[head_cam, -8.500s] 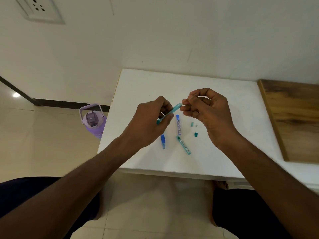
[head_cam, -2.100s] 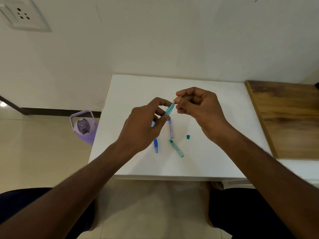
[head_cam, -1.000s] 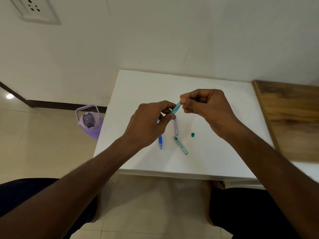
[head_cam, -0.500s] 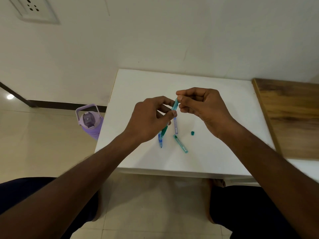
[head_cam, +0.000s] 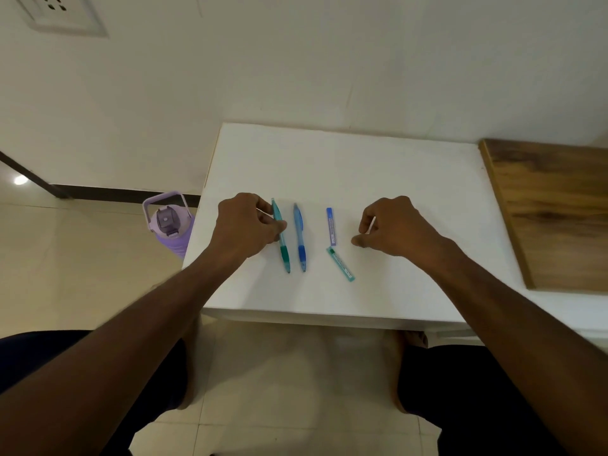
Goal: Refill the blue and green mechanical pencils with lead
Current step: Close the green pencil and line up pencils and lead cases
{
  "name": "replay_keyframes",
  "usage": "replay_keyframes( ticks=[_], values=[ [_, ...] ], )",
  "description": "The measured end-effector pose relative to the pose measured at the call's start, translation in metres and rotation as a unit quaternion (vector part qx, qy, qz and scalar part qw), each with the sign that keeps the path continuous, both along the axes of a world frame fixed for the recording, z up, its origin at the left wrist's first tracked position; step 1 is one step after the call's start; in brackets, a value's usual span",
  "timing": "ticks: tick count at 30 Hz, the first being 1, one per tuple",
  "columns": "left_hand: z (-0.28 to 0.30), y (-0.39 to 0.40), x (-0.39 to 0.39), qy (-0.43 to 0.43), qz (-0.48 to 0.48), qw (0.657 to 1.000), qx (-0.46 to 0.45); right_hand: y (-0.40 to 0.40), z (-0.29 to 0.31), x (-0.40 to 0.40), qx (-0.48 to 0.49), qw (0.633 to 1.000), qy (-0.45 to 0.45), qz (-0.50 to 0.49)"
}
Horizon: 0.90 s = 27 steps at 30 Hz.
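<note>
White table (head_cam: 378, 166), cream wall (head_cam: 296, 60), tiled floor (head_cam: 82, 258)

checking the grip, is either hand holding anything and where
The left hand touches the green mechanical pencil at mid-barrel as it lies on the table. The right hand holds nothing visible.

Soft even indoor light, faint shadows, wide-angle edge bending, floor glare

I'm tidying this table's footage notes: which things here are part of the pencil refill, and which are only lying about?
For the job:
- green mechanical pencil, touched by the left hand
- blue mechanical pencil
- blue lead case
- green lead case
- right hand, holding nothing visible

Lying about:
- purple water bottle on the floor
- wooden board
- wall socket
</note>
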<state>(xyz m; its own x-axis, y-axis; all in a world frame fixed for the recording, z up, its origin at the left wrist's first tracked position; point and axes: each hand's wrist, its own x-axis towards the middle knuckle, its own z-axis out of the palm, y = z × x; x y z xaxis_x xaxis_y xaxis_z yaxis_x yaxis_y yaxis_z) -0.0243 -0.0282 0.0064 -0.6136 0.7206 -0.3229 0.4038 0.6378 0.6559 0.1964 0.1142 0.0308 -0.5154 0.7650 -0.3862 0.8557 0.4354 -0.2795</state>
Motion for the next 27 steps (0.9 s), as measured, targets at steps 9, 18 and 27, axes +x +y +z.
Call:
replay_keyframes(
  ticks=[9,18,27],
  values=[
    [-0.008,-0.001,0.003,0.014,0.004,1.0,-0.026,-0.01,-0.002,-0.006,-0.008,1.0,-0.002,0.015],
    [0.001,0.0,0.005,0.136,-0.025,0.99,-0.017,-0.029,-0.001,-0.015,-0.041,0.997,-0.018,0.057],
    [0.001,0.0,0.005,0.165,-0.052,0.985,0.022,-0.039,-0.012,-0.023,0.005,0.998,-0.028,0.05]
  ],
)
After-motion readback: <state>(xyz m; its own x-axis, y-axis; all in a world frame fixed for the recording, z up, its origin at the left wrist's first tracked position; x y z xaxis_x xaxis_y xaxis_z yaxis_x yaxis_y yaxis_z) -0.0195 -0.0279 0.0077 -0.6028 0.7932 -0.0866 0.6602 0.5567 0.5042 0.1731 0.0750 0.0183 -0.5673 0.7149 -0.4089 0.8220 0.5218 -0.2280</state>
